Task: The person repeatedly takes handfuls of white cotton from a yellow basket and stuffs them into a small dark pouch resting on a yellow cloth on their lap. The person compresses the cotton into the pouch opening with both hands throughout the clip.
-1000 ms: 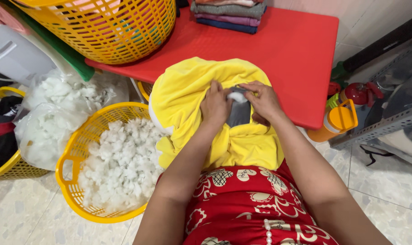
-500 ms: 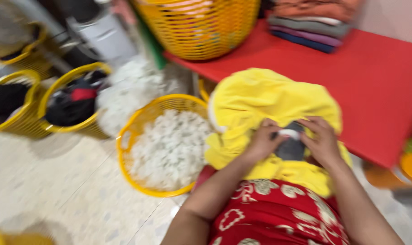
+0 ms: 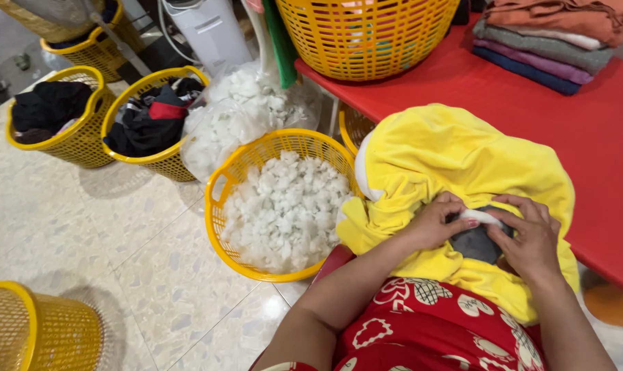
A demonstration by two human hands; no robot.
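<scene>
A soft yellow fabric item (image 3: 455,165) lies on my lap and against the red table (image 3: 600,137). Both hands rest on its lower part, around a dark grey opening (image 3: 477,242). My left hand (image 3: 438,221) pinches the yellow fabric at the opening's left edge. My right hand (image 3: 531,237) grips the right edge, and a strip of white stuffing (image 3: 477,216) shows between the two hands. A yellow basket (image 3: 222,199) full of white stuffing pieces (image 3: 284,206) stands on the floor just left of my left arm.
A clear bag of white stuffing (image 3: 239,113) leans behind the basket. Two yellow baskets (image 3: 85,141) of dark clothes stand at the left, another yellow basket (image 3: 37,330) at bottom left. On the table sit a large yellow basket (image 3: 366,38) and folded cloths (image 3: 551,41).
My view has swung left and steadied, bringing the floor baskets into sight. Both hands have stayed on the yellow item at the grey opening.
</scene>
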